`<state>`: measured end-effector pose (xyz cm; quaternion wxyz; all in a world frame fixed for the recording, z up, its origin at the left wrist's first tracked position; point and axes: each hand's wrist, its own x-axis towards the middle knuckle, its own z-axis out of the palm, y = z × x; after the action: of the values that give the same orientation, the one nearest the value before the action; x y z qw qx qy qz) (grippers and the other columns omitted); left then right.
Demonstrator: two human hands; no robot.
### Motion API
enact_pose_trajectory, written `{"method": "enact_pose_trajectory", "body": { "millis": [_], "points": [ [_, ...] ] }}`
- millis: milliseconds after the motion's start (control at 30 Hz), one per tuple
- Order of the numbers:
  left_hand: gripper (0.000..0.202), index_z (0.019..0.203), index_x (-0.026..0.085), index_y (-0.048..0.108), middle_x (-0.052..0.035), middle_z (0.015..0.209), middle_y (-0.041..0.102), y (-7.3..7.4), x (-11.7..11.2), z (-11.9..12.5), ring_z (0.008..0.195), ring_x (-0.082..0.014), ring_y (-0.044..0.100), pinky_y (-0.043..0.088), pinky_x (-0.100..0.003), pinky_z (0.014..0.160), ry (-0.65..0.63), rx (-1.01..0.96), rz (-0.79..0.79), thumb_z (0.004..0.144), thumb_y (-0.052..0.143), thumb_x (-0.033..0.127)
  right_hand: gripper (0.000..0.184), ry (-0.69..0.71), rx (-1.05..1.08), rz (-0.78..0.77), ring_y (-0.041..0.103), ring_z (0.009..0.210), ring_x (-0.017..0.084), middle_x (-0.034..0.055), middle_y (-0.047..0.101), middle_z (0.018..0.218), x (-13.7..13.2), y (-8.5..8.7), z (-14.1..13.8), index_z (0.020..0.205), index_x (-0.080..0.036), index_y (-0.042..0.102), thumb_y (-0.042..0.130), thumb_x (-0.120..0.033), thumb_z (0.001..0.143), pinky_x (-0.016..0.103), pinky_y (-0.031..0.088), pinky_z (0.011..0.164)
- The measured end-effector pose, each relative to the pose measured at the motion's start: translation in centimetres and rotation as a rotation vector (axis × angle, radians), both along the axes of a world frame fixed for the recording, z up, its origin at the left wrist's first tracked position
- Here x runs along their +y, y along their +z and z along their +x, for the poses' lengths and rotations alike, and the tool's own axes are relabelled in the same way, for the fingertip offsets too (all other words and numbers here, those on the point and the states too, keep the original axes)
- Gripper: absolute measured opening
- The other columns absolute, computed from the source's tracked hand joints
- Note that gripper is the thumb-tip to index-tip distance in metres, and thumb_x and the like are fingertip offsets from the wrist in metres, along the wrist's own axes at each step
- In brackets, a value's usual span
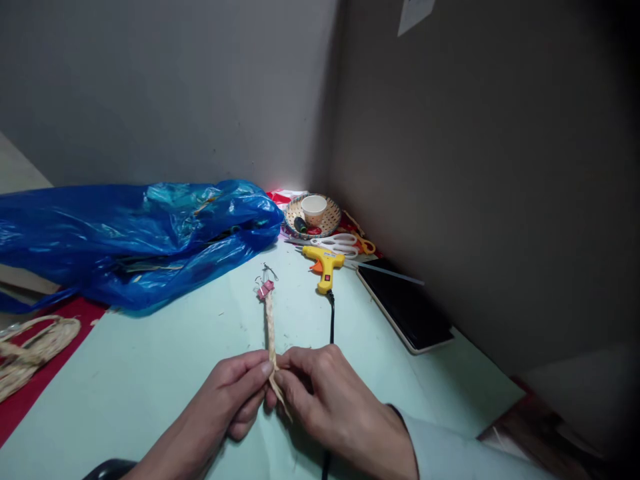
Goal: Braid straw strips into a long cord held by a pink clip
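A pale braided fibre strip [271,323] runs away from me over the light green table, its far end gripped by a pink binder clip [265,289]. Near the strip's close end, my left hand [235,393] pinches it from the left between thumb and fingers. My right hand [325,390] is closed on the same end from the right, fingertips almost meeting those of the left. Loose strands [281,396] hang toward me below the fingertips. How the strands lie between the fingers is partly hidden.
A yellow glue gun [326,265] with a black cord lies beyond my right hand, beside white-handled scissors [337,243]. Behind stands a woven basket [331,221] holding a cup [314,208]. A black tablet [405,307] lies right, a blue plastic bag [125,233] left, coiled fibre [37,350] nearer.
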<state>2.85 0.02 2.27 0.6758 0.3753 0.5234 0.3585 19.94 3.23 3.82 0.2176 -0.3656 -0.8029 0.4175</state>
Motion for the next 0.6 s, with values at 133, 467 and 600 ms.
{"method": "enact_pose_trajectory", "body": {
  "millis": [133, 467, 600],
  "points": [
    [0.039, 0.064, 0.017, 0.054, 0.0090, 0.049, 0.039, -0.7, 0.0, -0.5, 0.038, -0.0027, 0.020, 0.011, -0.022, 0.039, 0.044, 0.083, 0.008, 0.079, 0.064, 0.051, 0.025, -0.027, -0.153, 0.177, 0.048, 0.059, 0.012, 0.0019, 0.062, 0.070, -0.4, -0.2, 0.2, 0.077, -0.019, 0.053, 0.040, -0.029, 0.096, 0.024, 0.030, 0.057],
    [0.032, 0.056, 0.018, 0.049, 0.0066, 0.051, 0.042, 0.0, 0.2, 0.2, 0.052, -0.0102, 0.034, 0.025, -0.023, 0.052, 0.079, 0.377, 0.093, 0.073, 0.065, 0.041, 0.010, 0.136, -0.348, 0.328, 0.050, 0.057, 0.014, 0.0003, 0.062, 0.070, -0.4, -0.3, 0.1, 0.076, -0.020, 0.049, 0.047, -0.020, 0.085, 0.025, 0.031, 0.054],
    [0.031, 0.052, 0.020, 0.047, 0.0068, 0.046, 0.042, -0.4, 0.8, 0.1, 0.048, -0.0099, 0.029, 0.020, -0.024, 0.050, 0.035, 0.366, 0.048, 0.071, 0.062, 0.039, 0.024, 0.089, -0.318, 0.395, 0.057, 0.075, 0.017, 0.0012, 0.065, 0.081, 1.3, 0.4, 0.1, 0.085, -0.021, 0.059, 0.039, -0.027, 0.097, 0.028, 0.040, 0.067]
  ]
}}
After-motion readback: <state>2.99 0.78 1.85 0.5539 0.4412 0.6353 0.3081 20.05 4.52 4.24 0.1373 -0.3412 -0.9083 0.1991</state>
